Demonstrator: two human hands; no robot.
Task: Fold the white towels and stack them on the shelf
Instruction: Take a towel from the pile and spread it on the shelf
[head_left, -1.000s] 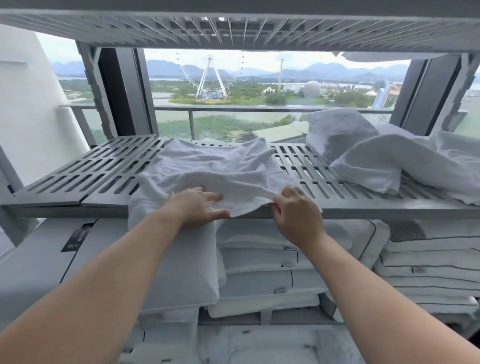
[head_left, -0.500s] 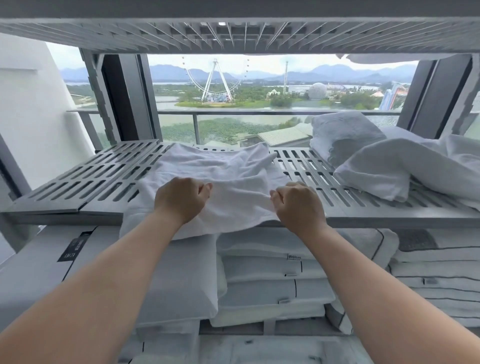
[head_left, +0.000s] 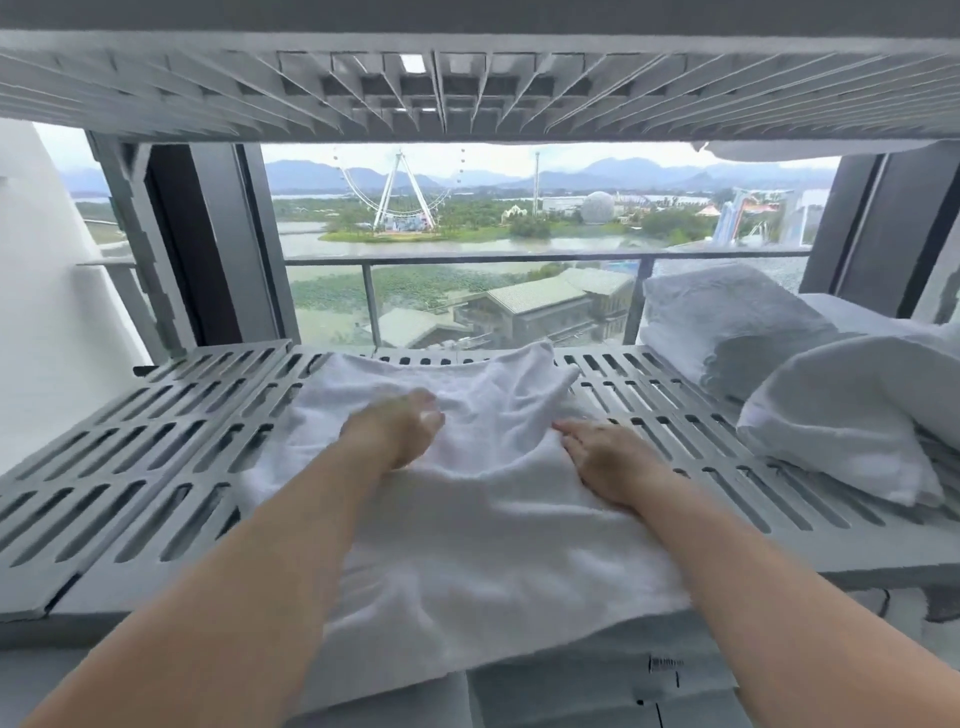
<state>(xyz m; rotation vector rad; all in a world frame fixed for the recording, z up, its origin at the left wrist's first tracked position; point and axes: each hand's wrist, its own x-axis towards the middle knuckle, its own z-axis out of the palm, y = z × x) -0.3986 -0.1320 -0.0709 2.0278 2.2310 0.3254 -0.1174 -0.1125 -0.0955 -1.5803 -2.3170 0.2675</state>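
A white towel (head_left: 483, 525) lies spread on the grey slatted shelf (head_left: 156, 447), its near edge hanging over the shelf's front. My left hand (head_left: 395, 431) rests on the towel's middle with thumb and fingertips pinching a bunch of cloth. My right hand (head_left: 608, 457) lies flat on the towel a little to the right, its fingers straight and pointing left against a raised crease. A folded white towel (head_left: 727, 322) sits at the back right, and a crumpled white towel (head_left: 841, 415) lies in front of it.
Another slatted shelf (head_left: 467, 88) hangs close overhead. Folded white linens (head_left: 649, 691) are stacked below the shelf's front edge. Behind the shelf are a window frame (head_left: 228, 249) and a balcony railing (head_left: 467, 257). A white wall (head_left: 41, 312) stands at the left.
Both hands moved forward from the towel's near edge onto its middle. The right hand went from pinching the edge to lying flat. The view shifted up and closer to the shelf.
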